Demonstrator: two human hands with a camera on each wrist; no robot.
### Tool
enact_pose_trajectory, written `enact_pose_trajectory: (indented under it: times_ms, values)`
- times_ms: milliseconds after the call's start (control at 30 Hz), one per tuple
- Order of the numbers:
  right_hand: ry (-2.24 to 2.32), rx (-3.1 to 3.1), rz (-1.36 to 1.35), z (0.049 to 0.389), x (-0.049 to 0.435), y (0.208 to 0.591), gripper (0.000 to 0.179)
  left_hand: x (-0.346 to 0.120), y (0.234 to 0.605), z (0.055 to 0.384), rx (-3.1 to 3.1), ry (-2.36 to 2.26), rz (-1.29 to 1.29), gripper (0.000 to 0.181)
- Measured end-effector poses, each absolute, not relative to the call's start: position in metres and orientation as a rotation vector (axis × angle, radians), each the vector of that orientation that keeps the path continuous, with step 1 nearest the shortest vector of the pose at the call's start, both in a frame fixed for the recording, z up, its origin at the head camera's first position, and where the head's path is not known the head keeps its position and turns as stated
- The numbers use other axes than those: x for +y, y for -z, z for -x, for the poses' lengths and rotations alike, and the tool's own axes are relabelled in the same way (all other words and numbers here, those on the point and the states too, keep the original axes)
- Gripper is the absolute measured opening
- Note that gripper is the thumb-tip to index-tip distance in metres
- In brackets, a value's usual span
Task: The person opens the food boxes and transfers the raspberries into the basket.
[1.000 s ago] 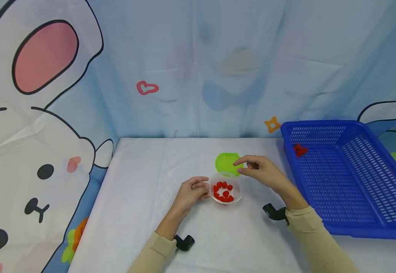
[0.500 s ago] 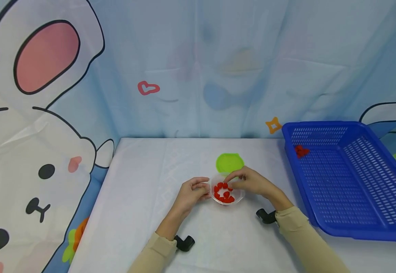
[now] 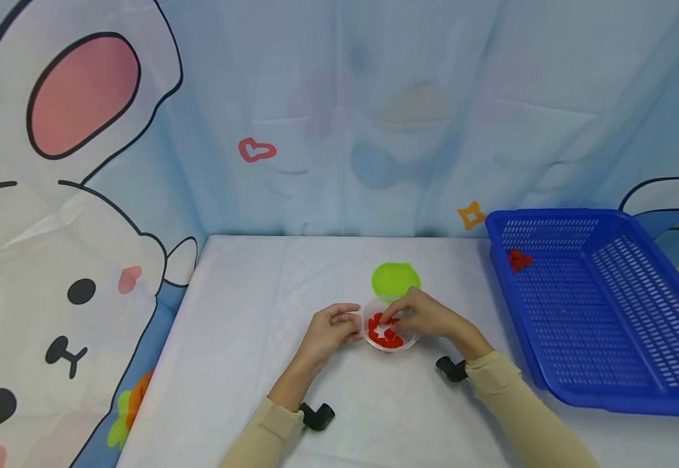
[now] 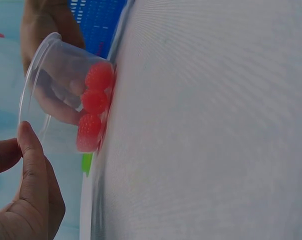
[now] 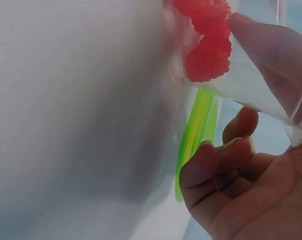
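A clear plastic cup (image 3: 406,344) stands on the white cloth with several red raspberries (image 3: 392,340) at its bottom. In the left wrist view their bumpy skins (image 4: 94,101) show through the cup wall. My left hand (image 3: 329,330) pinches the cup's rim at the left side between thumb and finger. From the right, my right hand (image 3: 426,316) reaches into the cup, thumb and forefinger down among the raspberries. Its other fingers (image 5: 198,165) stay curled outside the wall. I cannot tell whether it grips a raspberry.
Just behind the cup lies a bright green lid (image 3: 395,278). A large blue perforated basket (image 3: 614,318) stands at the right, with a small red pile (image 3: 518,260) in its far left corner. A printed curtain (image 3: 328,117) hangs behind the table's back edge.
My right hand has come left and down from above the lid's right side into the cup. My left hand stays at the cup's rim.
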State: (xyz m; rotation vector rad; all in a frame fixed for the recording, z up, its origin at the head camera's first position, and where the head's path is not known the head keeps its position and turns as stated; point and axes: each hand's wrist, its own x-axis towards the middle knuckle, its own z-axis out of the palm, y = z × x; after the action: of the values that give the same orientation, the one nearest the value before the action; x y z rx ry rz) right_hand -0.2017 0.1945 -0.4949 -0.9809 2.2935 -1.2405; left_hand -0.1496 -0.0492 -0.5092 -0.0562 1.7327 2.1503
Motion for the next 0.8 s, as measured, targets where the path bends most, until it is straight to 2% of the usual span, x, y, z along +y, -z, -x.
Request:
enact_pose_trajectory:
  times_ms: [367,800]
  values:
    - [0.934,2.427,0.927,0.2017,0.1880,0.4878,0.021,-0.0481,0.5101,0.1503,1.723,-2.158,0.064,0.030]
    - [0.934,2.409,0.861,0.2012,0.1898,0.4909,0.016,-0.0481,0.5133,0.1505,1.725,-2.178,0.063,0.030]
